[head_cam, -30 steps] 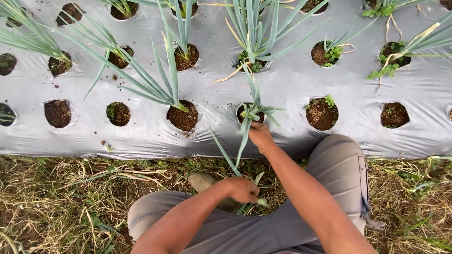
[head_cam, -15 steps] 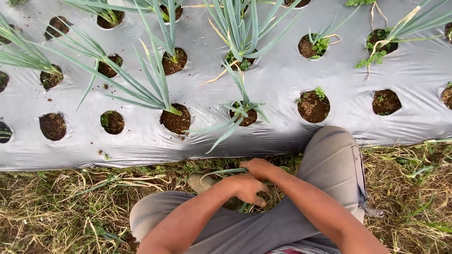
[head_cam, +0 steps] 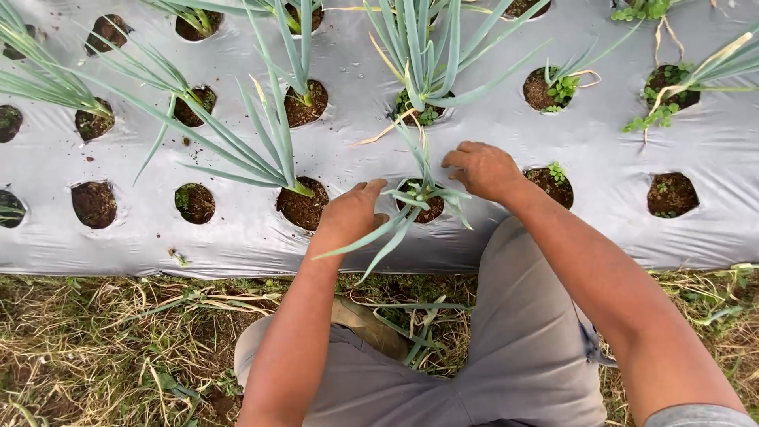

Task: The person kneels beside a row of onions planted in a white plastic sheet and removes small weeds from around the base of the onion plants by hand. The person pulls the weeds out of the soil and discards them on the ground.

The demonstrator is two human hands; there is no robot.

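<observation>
A small leek-like plant [head_cam: 421, 194] with long blue-green leaves grows from a soil hole in the silver plastic mulch sheet [head_cam: 506, 142]. My left hand [head_cam: 351, 213] rests on the sheet just left of that hole, fingers apart, tips near the plant's base. My right hand [head_cam: 482, 169] hovers on the right side of the same plant, fingers curled loosely, holding nothing. Some leaves of the plant droop across my left hand.
Several round planting holes dot the sheet, some with taller plants [head_cam: 281, 150], some with bare soil [head_cam: 94, 203] or small weeds [head_cam: 558, 172]. Dry grass and straw [head_cam: 111, 332] lie below the sheet edge. My grey-trousered knees [head_cam: 522, 340] are near it.
Both hands have risen from the grass near my knees up onto the sheet, coming to either side of the small plant. The view has shifted slightly.
</observation>
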